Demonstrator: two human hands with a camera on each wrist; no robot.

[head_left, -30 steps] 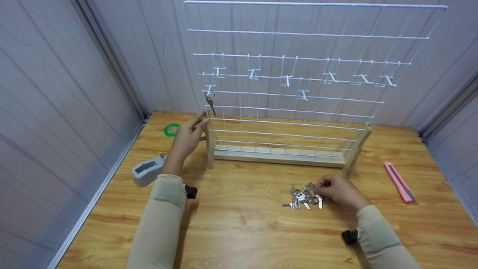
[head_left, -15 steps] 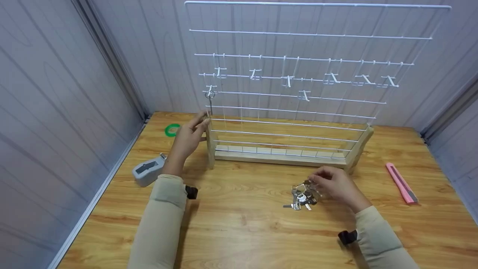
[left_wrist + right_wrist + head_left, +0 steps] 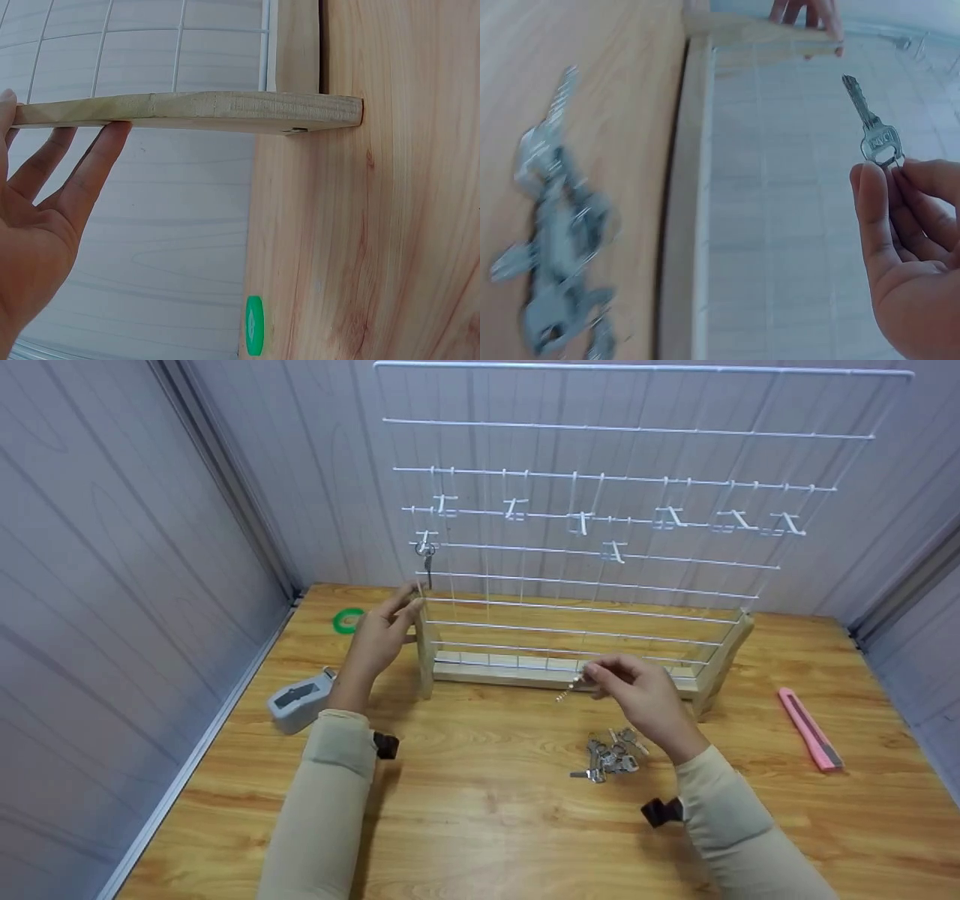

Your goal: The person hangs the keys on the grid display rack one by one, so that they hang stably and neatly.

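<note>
Above the key pile, our right hand pinches one key by its bow; small, stiff and slick, we judge. Left of that pile, our left hand rests straight-fingered against the rack's wooden post.

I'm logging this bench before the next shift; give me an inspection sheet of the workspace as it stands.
Surface: wooden table, wood-grain top.
Job's things: white wire grid rack on a wooden base, with small hooks; one key hangs at the left; pile of keys on the table.
Clutter: green tape roll, grey dispenser, pink utility knife.
Grippers: left hand rests straight fingers on the rack's left wooden post; right hand pinches a single key.
Cables: nothing seen.
Surroundings: grey panel walls on three sides.
</note>
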